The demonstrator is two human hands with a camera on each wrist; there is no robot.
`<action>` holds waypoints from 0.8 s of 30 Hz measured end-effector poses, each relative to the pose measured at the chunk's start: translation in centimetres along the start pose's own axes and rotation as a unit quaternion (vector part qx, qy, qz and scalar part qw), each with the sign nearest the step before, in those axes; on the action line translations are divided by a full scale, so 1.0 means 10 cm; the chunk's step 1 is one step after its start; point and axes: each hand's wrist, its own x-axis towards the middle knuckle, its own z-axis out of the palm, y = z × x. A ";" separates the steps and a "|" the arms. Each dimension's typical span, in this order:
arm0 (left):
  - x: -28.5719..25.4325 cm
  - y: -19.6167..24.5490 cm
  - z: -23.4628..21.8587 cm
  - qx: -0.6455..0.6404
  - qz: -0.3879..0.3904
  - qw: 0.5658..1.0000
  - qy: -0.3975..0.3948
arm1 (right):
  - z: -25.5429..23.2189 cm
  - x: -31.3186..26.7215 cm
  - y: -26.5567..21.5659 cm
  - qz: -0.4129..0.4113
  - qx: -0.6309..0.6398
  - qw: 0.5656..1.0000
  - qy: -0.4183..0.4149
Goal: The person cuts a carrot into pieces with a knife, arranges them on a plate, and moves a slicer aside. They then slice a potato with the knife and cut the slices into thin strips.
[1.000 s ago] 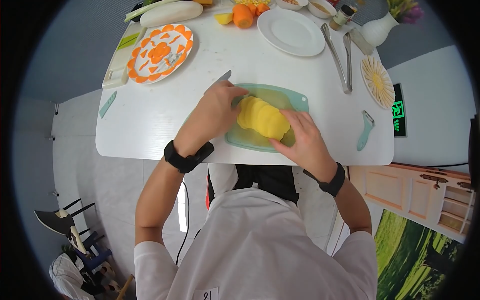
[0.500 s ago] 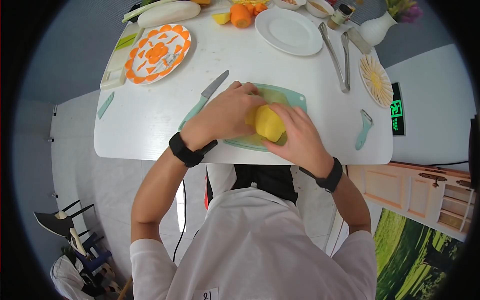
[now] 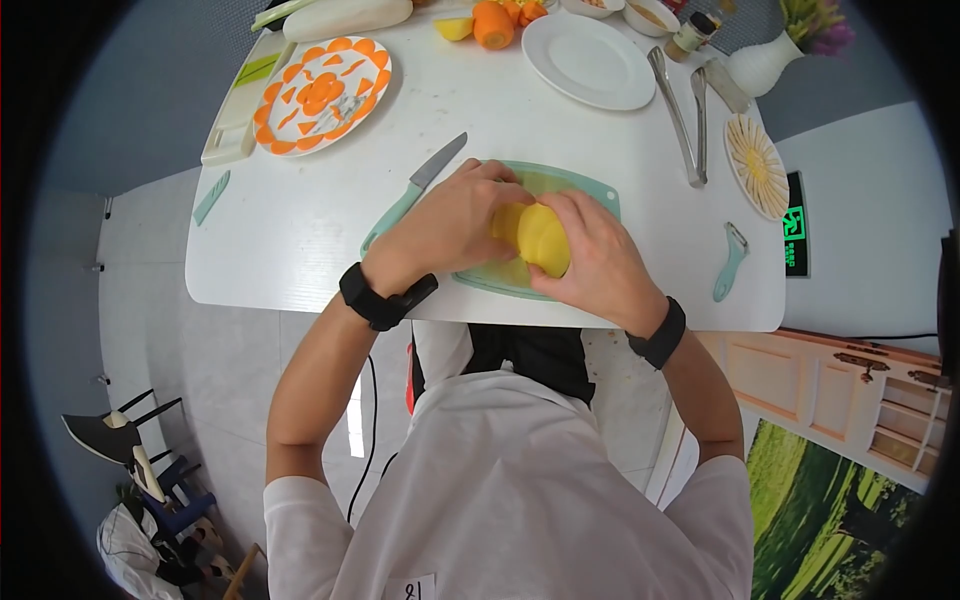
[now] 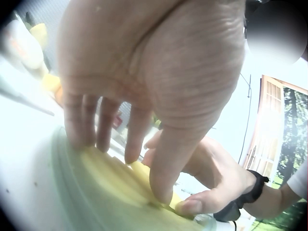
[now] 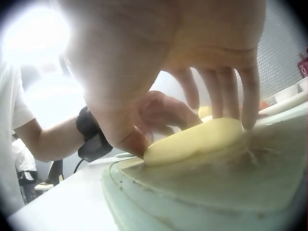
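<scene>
Yellow potato slices (image 3: pixel 545 243) lie bunched together on a light green cutting board (image 3: pixel 597 194). My left hand (image 3: pixel 452 224) holds the slices from the left side, its fingers and thumb reaching down over them and hiding part of the stack. From the right, my right hand (image 3: pixel 604 262) grips the stack between thumb and fingers. In the left wrist view the thin slices (image 4: pixel 113 175) lean in a row under the fingers. In the right wrist view the end slice (image 5: pixel 197 142) sits between thumb and fingertips, low over the board.
A knife (image 3: pixel 408 200) lies left of the board. A peeler (image 3: pixel 733 262) and tongs (image 3: pixel 688 125) lie to the right. Farther back are a plate with carrot pieces (image 3: pixel 322 97), a white plate (image 3: pixel 588 62), carrots (image 3: pixel 492 24) and a white vase (image 3: pixel 762 66).
The left hand has moved right onto the slices, uncovering the knife. The spread row of potato slices is now pushed closer together between both hands.
</scene>
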 end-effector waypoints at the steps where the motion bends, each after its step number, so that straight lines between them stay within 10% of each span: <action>1: 0.00 0.00 0.00 -0.001 -0.001 1.000 0.003 | 0.00 0.00 0.00 0.001 0.003 1.000 -0.001; 24: -0.01 0.06 0.00 0.030 -0.025 0.999 -0.017 | -0.13 0.09 0.08 0.087 0.028 0.992 -0.081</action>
